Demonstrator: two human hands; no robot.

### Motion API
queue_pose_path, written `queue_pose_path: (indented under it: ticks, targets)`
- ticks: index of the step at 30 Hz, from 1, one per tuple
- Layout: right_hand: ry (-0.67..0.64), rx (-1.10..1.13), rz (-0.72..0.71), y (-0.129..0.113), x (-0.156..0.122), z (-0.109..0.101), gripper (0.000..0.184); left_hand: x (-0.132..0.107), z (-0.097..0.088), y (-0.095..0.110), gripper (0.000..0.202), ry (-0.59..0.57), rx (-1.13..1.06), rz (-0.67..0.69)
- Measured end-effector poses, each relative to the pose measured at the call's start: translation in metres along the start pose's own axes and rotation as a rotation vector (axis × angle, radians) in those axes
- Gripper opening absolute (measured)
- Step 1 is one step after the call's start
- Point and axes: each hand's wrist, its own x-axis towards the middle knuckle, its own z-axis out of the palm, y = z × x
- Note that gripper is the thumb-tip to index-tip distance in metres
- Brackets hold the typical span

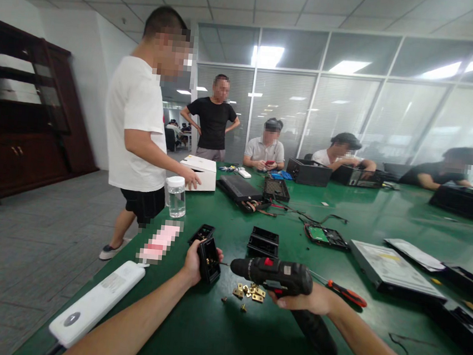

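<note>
My left hand (192, 262) is closed around a small black plastic housing (209, 260), held upright above the green table (213, 331). My right hand (312, 301) grips a black electric screwdriver (277, 275) lying sideways, its bit tip pointed left at the housing's open side. Under the tool lie several small brass parts and screws (250, 293). A second small black part (202, 233) sits just behind the housing.
A white power strip (97, 302) lies at the table's left edge. A clear jar (176, 196), white box (201, 171), black tray (263, 241), circuit board (318, 234), red-handled screwdriver (345, 292) and optical drive (395, 269) lie around. A person (138, 129) stands left; others sit beyond.
</note>
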Motion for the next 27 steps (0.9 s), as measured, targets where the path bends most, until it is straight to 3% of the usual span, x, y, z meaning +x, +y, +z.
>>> queue_pose_path:
  ticks: [7,12,27]
  targets:
    - [0.094,0.038,-0.025,0.006,0.003,0.003,0.026,-0.001,0.002,0.001,0.044,0.003,-0.010,0.000]
    - [0.023,0.017,-0.027,0.012,0.004,0.001,0.026,-0.002,0.002,0.001,0.042,0.009,-0.024,0.004]
    - [-0.001,-0.001,-0.025,0.018,0.004,0.000,0.022,-0.001,0.002,0.001,0.043,0.031,-0.040,-0.010]
